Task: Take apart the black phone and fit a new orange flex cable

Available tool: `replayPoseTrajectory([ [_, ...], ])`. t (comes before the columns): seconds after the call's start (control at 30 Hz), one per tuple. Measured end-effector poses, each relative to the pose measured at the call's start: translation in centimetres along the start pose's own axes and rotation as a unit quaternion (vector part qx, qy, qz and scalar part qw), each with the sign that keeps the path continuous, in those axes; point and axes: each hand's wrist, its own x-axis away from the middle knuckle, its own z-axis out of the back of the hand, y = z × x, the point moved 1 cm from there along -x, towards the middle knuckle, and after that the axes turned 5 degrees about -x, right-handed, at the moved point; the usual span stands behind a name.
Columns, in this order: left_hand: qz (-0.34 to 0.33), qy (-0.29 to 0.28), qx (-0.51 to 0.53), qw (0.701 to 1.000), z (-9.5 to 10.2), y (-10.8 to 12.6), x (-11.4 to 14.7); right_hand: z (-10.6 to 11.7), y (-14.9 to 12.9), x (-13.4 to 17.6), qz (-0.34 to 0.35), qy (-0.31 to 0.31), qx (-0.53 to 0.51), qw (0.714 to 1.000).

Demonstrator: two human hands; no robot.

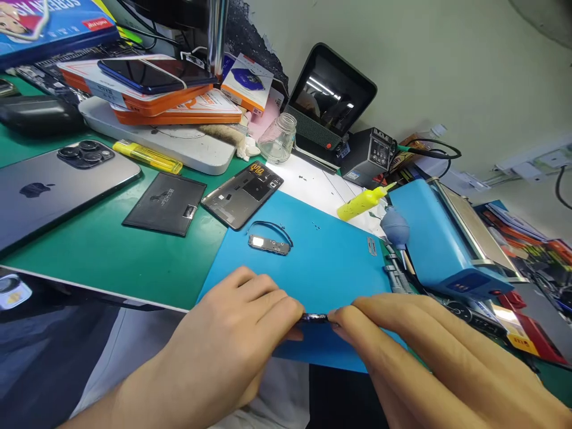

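Between my two hands, near the front of the blue mat, is a thin dark piece seen edge-on; its kind is not clear. My left hand pinches its left end, with the fingers curled. At the other end, my right hand grips it between thumb and fingertips. Most of the piece is hidden by the fingers. Beyond the hands lies a small phone part with a black flex cable curving behind it. A phone back cover rests at the mat's far left corner.
On the green mat at left lie a large phone, a black battery and a yellow cutter. Behind stand a glass jar and a screen. A yellow bottle, blower and blue machine are at right.
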Motion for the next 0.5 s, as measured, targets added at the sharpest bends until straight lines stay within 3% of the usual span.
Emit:
replayPoseTrajectory([
  [0.17, 0.008, -0.003, -0.015, 1.0, -0.2, -0.1, 0.1, 0.2, 0.5, -1.4, 0.009, -0.041, -0.025, 0.999],
  [0.33, 0.007, 0.0, -0.025, 1.0, -0.1, -0.1, 0.1, 0.1, 0.6, -1.6, 0.002, -0.02, -0.031, 0.999],
  [0.5, 0.005, -0.015, -0.02, 1.0, 0.2, 0.1, -0.3, -0.4, 0.3, 0.2, 0.007, 0.007, -0.017, 1.0],
])
